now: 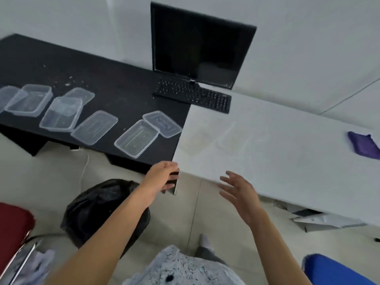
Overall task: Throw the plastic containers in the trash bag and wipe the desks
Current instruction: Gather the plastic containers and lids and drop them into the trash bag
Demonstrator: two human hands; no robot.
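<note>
Several clear plastic containers [136, 138] and lids [162, 124] lie scattered on the black desk [115, 79], with crumbs near its back. A black trash bag [98, 208] stands open on the floor below the desk's front edge. To the right is the white desk [287, 161], with a purple cloth [364, 146] at its far right. My left hand [162, 175] curls its thumb and fingers round the white desk's near left corner. My right hand [238, 194] hovers with spread fingers before the white desk's front edge, holding nothing.
A black monitor [197, 44] and keyboard [193, 94] stand at the back where the desks meet. A red chair [14, 227] is at the lower left, a blue seat [333, 270] at the lower right. Papers [316, 220] lie under the white desk.
</note>
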